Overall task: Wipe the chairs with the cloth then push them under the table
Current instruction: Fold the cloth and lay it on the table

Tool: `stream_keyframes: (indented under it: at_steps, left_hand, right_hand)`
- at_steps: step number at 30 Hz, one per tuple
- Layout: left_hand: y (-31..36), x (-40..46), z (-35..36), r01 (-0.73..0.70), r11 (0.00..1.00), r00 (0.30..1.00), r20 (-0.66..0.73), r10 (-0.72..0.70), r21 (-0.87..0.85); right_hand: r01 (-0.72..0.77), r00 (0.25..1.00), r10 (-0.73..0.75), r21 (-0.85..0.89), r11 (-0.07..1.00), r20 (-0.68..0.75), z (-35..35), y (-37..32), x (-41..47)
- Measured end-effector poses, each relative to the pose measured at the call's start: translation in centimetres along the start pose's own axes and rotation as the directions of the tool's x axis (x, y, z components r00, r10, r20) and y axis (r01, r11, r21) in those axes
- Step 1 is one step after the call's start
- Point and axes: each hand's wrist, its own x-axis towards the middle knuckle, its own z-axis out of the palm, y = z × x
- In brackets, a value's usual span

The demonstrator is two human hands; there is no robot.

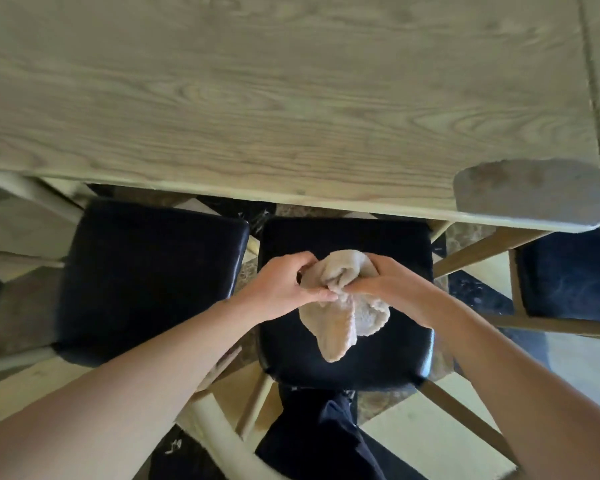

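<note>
Two bare forearms reaching forward over a dark trouser leg (326,441). Left hand (284,284) and right hand (388,282) both curled round a beige cloth (343,306), bunched, hanging just above the middle chair (347,368). Left chair (146,278) just beside; right chair (568,275) apart. Table (291,98) edge beyond, seats not under it.

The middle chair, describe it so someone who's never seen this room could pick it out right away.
Start at the long wooden table and look along its near edge, where three black-cushioned chairs sit. The middle chair is between the left chair and the right chair. It alone has the beige cloth bunched above its seat, held by the left hand and right hand.
</note>
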Motion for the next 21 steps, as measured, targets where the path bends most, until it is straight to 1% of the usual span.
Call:
stream_keyframes:
  at_steps: [2, 5, 7, 10, 14, 17, 21]
  left_hand:
    - [1.8, -0.7, -1.4, 0.044, 0.997, 0.999, -0.005, -0.044, -0.060]
    - [4.6, -2.0, -3.0, 0.108, 0.977, 0.990, -0.067, -0.122, -0.184]
    - [6.5, -3.0, -3.6, 0.113, 0.973, 0.987, -0.087, -0.133, -0.201]
    - [8.8, -4.1, -4.0, 0.106, 0.985, 0.984, -0.125, -0.123, -0.134]
    - [10.6, -5.2, -5.7, 0.102, 0.994, 0.963, -0.246, -0.108, -0.037]
    - [11.1, -6.4, -8.6, 0.071, 0.997, 0.934, -0.352, -0.060, 0.019]
    - [10.5, -7.6, -13.2, 0.072, 0.997, 0.925, -0.376, -0.053, 0.035]
  right_hand:
    - [0.017, 1.000, -0.017, 0.004, 1.000, -0.024, -0.5, -1.6, -0.8]
    - [0.027, 0.988, -0.030, -0.022, 0.999, -0.151, -1.1, -3.9, -1.7]
    - [0.062, 0.981, -0.073, -0.068, 0.996, -0.179, -1.2, -5.6, -2.2]
    - [0.104, 0.977, -0.126, -0.130, 0.986, -0.175, -1.3, -8.1, -3.0]
    - [0.172, 0.972, -0.205, -0.251, 0.953, -0.112, -1.8, -11.7, -4.4]
    - [0.235, 0.956, -0.281, -0.363, 0.901, -0.079, -2.2, -14.5, -4.8]
    - [0.220, 0.957, -0.287, -0.545, 0.809, -0.039, -1.8, -17.7, -4.4]
